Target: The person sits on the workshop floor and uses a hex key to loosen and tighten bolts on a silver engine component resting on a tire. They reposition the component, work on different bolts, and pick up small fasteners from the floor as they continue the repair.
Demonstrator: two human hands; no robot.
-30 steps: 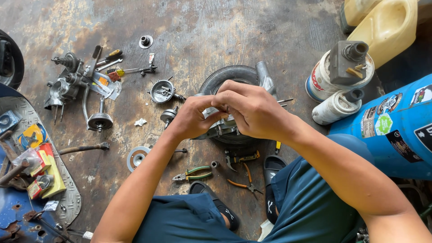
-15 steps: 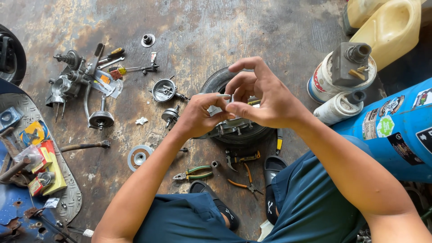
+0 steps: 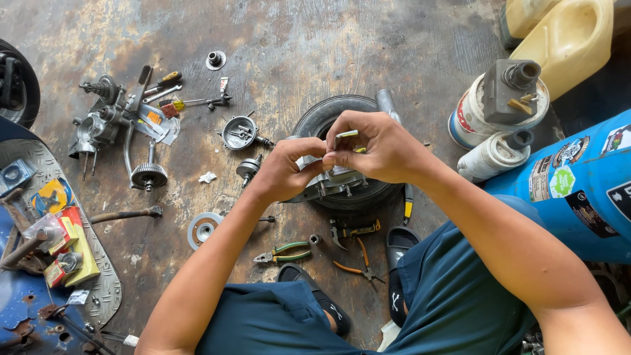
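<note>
Both my hands meet above a small black tyre [image 3: 327,113] lying flat on the floor, with a grey metal engine part [image 3: 332,186] resting on it. My right hand [image 3: 384,146] pinches a small pale metal piece [image 3: 346,134] between thumb and fingers. The fingertips of my left hand [image 3: 284,169] press against the same piece from the left. Most of the piece is hidden by my fingers. My forearms reach in from the bottom of the view over my dark blue shorts.
Green-handled pliers [image 3: 286,252] and orange-handled pliers [image 3: 355,265] lie near my sandals. A round metal bowl part [image 3: 238,132], screwdrivers [image 3: 190,102] and engine parts [image 3: 105,121] lie at left. A blue cylinder [image 3: 578,184], cans [image 3: 490,112] and a yellow jerrycan [image 3: 568,39] stand at right.
My hands have risen slightly from the engine part. The spread fingers of my right hand have closed round the small piece, and my left fingertips have come up to it.
</note>
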